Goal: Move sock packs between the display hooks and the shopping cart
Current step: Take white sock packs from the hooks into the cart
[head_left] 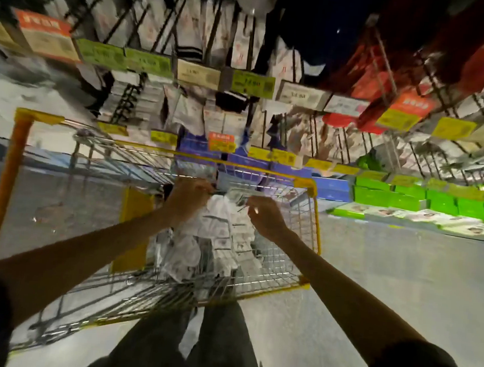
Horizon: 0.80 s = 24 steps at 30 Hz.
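Sock pack gripped by curled left hand and right hand over cart.

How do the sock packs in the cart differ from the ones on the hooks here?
The cart packs lie in a loose heap inside the cart; the hook packs hang in rows behind price tags. The left hand and right hand grip the top of the cart packs; nothing touches the hook packs. Both kinds look mostly white.
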Motion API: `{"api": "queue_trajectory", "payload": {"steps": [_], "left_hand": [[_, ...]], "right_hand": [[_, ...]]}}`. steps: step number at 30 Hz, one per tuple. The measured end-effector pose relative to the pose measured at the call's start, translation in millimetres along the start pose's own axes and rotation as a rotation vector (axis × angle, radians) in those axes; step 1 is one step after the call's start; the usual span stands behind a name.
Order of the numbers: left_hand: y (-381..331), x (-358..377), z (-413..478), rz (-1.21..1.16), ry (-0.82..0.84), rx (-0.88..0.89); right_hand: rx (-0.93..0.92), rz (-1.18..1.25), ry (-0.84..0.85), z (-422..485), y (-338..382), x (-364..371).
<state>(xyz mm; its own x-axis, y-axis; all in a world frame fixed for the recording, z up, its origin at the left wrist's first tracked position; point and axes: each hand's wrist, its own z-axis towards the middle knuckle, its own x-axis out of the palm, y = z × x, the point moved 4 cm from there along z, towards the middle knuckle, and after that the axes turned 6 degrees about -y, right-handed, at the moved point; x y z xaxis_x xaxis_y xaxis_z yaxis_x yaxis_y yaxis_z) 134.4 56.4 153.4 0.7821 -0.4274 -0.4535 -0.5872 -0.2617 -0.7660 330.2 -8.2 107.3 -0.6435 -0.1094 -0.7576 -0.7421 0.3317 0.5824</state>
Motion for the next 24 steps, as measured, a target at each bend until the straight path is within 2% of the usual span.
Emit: {"api": "queue_trajectory", "payload": {"steps": [3,8,16,24], "left_hand": [[65.4,38.2,17.8,-0.026,0.047,-0.118],[142.8,96.7,36.3,0.029,0.072,-0.203],[223.8,178.6,68.2,0.218,0.224,-0.178],[246.9,210.9,122.2,0.179,0.043,-0.213]], "right_hand": [[0.172,-0.028,0.18,6.7,-54.2,45.7],[0.282,-0.06,0.113,38.9,-132.7,111.2],[0.166,-0.195,0.005,106.4,-184.6,180.3],[-0.015,-0.427,-0.038,178.7,-217.9,208.2]]}}
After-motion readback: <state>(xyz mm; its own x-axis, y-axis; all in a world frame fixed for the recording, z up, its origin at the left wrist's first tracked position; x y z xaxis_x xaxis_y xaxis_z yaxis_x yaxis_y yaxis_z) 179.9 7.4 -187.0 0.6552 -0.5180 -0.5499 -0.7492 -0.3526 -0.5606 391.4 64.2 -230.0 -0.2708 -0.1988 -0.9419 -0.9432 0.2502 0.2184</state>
